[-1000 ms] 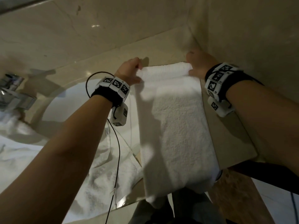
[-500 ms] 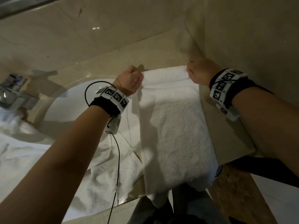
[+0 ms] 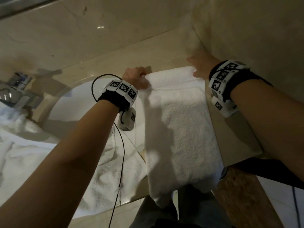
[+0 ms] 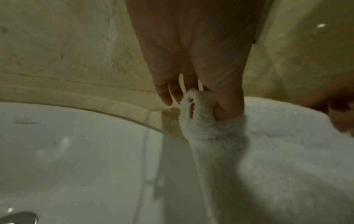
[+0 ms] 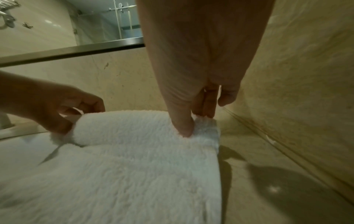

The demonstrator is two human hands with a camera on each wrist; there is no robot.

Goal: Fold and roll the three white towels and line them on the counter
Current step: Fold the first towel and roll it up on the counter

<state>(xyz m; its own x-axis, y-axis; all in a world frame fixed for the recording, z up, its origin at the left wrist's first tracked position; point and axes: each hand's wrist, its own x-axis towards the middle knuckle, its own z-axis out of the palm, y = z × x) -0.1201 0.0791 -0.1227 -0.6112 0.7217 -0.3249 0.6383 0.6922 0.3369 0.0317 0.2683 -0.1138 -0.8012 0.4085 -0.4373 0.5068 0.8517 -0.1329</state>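
Observation:
A folded white towel (image 3: 179, 129) lies lengthwise on the beige counter (image 3: 236, 134), its near end hanging over the front edge. Its far end is turned over into the start of a roll (image 3: 172, 78). My left hand (image 3: 136, 79) pinches the roll's left end (image 4: 193, 109) between thumb and fingers. My right hand (image 3: 199, 68) pinches the roll's right end (image 5: 203, 125), thumb on top and fingers behind. More crumpled white towelling (image 3: 54, 155) lies in and beside the basin at the left.
A white basin (image 3: 79, 106) is set into the counter left of the towel, with a chrome tap (image 3: 18, 89) at the far left. Marble walls (image 3: 255, 30) close the counter at the back and right. A black cable (image 3: 121, 145) hangs from my left wrist.
Both hands drew the towel's far edge toward me and turned it over on itself, then shifted back a little; the first turn of the roll now shows at the far end.

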